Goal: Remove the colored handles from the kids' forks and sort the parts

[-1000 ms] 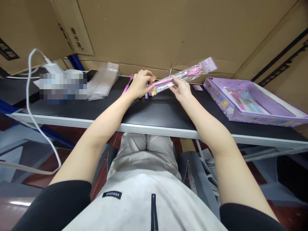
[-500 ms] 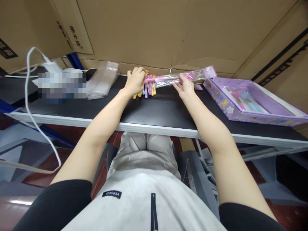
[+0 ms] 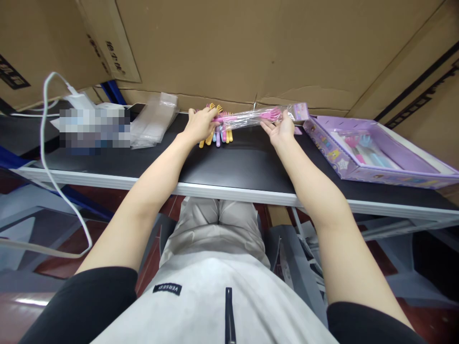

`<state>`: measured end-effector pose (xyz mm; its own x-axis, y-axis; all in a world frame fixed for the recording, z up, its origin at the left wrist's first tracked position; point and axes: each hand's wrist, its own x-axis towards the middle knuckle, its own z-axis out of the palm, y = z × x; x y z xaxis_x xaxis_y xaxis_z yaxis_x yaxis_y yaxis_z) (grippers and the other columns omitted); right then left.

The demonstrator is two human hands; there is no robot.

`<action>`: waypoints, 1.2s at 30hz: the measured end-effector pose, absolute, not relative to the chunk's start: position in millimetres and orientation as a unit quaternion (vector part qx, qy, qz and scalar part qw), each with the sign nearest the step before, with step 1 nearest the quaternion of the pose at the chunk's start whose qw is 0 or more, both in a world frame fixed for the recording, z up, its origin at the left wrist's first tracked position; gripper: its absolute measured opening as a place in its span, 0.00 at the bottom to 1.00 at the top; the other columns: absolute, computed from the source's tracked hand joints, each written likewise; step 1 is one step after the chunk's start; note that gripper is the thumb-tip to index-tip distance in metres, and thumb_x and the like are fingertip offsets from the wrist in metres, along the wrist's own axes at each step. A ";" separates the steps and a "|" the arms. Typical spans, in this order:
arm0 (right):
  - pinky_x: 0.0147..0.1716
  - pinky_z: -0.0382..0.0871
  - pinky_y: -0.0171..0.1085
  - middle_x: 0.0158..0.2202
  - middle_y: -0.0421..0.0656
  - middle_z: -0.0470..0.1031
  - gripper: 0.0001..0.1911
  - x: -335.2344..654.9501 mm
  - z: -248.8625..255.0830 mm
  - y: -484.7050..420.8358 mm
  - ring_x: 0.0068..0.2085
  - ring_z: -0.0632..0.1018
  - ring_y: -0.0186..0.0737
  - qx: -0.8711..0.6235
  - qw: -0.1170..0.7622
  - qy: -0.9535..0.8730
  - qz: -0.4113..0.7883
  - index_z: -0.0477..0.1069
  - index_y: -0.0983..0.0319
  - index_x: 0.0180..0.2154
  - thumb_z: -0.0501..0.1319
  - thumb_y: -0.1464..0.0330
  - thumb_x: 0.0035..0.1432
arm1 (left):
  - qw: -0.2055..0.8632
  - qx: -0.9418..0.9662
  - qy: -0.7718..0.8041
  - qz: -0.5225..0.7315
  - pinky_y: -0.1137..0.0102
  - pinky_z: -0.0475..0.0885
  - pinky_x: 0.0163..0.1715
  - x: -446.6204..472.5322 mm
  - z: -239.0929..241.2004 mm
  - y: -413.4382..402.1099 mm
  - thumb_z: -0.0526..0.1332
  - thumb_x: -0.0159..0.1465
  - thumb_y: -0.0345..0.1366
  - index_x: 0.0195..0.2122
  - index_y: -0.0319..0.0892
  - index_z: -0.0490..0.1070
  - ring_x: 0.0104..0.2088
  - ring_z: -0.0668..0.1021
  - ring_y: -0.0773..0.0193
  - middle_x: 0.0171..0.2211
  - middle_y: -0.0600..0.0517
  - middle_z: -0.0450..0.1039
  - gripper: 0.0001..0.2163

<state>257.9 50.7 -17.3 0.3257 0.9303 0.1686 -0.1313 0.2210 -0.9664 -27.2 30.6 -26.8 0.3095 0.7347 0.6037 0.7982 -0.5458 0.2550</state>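
A pink back scratcher (image 3: 269, 114) with a claw-like head lies inside a long clear plastic bag (image 3: 247, 119), stretched level between my hands above the black tabletop. My left hand (image 3: 201, 125) is closed on the handle end. My right hand (image 3: 281, 129) holds the bag close to the head, thumb on top and some fingers spread beneath. A purple printed header (image 3: 301, 112) sits at the bag's right end. Under and beside my left hand lie several back scratchers (image 3: 217, 137) in yellow, purple, blue and pink, partly covered by the hand and bag.
On the right stands an open purple display box (image 3: 344, 153) with bagged pink and blue scratchers (image 3: 366, 145) inside. Clear plastic bags (image 3: 154, 122) lie to the left, beside a blurred-out pile and a white cable (image 3: 43, 124). Cardboard (image 3: 229, 52) walls the back edge.
My right hand has slid a little right along the bag, closer to the header. The bagged scratcher has shifted slightly left. My left hand keeps its hold.
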 end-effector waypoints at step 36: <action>0.36 0.80 0.41 0.36 0.45 0.74 0.25 312.3 1.9 64.9 0.43 0.82 0.45 -0.487 0.727 -0.339 0.345 0.73 0.60 0.35 0.57 0.46 0.68 | 0.002 -0.691 -0.709 -0.141 0.54 0.73 0.62 8.6 2.1 -13.4 0.49 0.74 0.34 0.70 0.25 0.63 0.63 0.79 0.39 0.60 0.24 0.76 0.26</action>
